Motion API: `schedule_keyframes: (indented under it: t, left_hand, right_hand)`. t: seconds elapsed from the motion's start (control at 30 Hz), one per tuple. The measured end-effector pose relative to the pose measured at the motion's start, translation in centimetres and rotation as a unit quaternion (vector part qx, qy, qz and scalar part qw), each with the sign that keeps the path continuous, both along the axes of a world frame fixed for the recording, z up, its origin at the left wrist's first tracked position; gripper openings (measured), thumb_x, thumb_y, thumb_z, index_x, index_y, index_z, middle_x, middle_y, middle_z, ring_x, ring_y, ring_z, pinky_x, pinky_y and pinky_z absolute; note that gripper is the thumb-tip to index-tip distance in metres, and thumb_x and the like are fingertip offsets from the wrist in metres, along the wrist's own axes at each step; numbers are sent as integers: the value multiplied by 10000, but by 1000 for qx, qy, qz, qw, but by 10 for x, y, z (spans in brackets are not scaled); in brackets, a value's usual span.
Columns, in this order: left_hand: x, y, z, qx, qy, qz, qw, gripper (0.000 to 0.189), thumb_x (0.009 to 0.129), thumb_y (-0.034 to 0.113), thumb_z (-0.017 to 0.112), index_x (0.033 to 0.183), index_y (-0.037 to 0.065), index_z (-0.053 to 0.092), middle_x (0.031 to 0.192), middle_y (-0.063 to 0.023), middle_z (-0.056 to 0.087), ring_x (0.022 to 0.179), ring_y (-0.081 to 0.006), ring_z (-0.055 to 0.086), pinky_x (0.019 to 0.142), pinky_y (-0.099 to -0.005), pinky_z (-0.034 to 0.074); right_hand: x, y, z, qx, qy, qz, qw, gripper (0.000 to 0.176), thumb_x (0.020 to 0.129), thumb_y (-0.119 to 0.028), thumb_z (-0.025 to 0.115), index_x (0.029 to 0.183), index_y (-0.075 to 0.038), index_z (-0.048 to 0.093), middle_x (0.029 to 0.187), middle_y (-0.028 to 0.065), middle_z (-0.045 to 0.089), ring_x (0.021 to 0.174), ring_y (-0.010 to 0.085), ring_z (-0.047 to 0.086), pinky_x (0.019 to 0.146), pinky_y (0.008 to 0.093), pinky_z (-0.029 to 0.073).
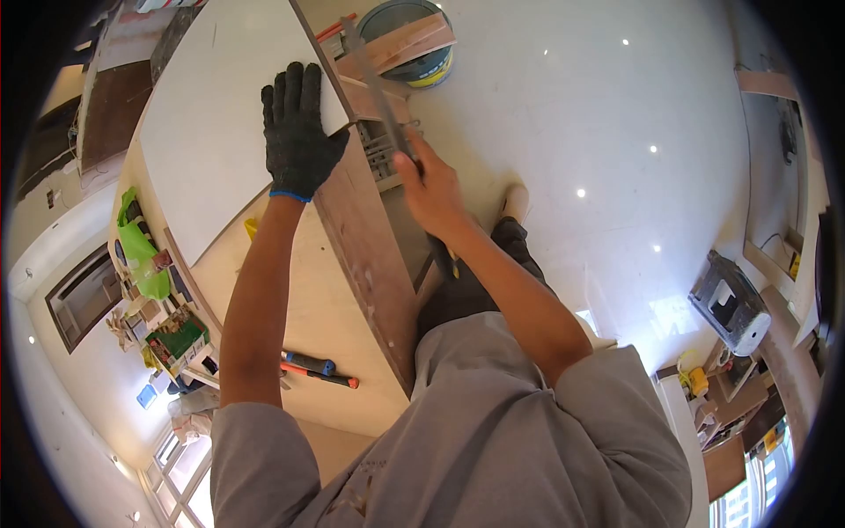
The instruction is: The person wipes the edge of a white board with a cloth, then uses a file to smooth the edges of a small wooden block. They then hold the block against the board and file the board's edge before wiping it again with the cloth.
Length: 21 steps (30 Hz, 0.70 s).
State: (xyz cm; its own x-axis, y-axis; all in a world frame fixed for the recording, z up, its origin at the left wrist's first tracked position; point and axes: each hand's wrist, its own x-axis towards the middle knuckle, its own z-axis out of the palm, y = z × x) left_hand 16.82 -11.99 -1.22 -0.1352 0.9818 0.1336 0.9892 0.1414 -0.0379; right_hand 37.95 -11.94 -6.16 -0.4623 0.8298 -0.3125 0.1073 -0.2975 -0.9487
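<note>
– Where is the white panel [207, 132] to be found?
– It is laid on the table [304, 290], at the far part, and its long side is placed near the dark wooden edge [370, 255] of the table.

– And how is the left hand [301, 132] held?
– It is opened and laid flat upon the panel, with the fingers pointed away from the body and the thumb spread to the side. By this hand (it is covered with a dark glove with blue cuff) nothing is grasped.

– What is held by the right hand [431, 189]?
– A long tool [378, 97], narrow and greyish, is held there. The hand is bare and closed around the lower end, and the tool is pointed away from the body, beside the panel. Whether the panel is touched by it cannot be told.

– Which things are seen around?
– On the nearer part of the table, a blue-and-black handle [308, 363] and a red-and-black handle [330, 378] are seen close together, near the left forearm. On the floor [572, 114], past the table edge, a bucket [431, 72] is placed, and wooden pieces [405, 44] are laid across its top.
</note>
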Motion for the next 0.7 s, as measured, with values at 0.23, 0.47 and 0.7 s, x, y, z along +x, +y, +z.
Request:
schedule_keyframes:
  t: [0.23,0.47,0.7]
  left_hand:
    - [-1,-1,-2,-3,1,-1,1000,950,723,204,817,1538,62,349,1575,-211,365,1469,-384,326,1240,-521,213]
    - [-4,-1,-3,8,6,-24,1000,1002,747,467,838,1517,22,378,1549,-244,394,1458,-399,344,1228,-518,229]
    - [-1,1,2,-1,4,-19,1000,1013,761,542,811,1504,-3,390,1541,-267,394,1459,-417,335,1229,-531,216]
  right_hand:
    - [82,-25,-21,-154,62,52,985,472,1049,-411,540,1232,16,622,688,34,518,624,125,485,595,282,417]
    - [89,16,-12,21,-45,8,999,450,1076,-444,468,1059,-18,615,700,-45,481,591,46,441,547,226,365]
    - [123,9,-43,-107,-34,26,993,353,970,-366,696,967,-18,635,649,12,522,606,92,445,569,281,392]
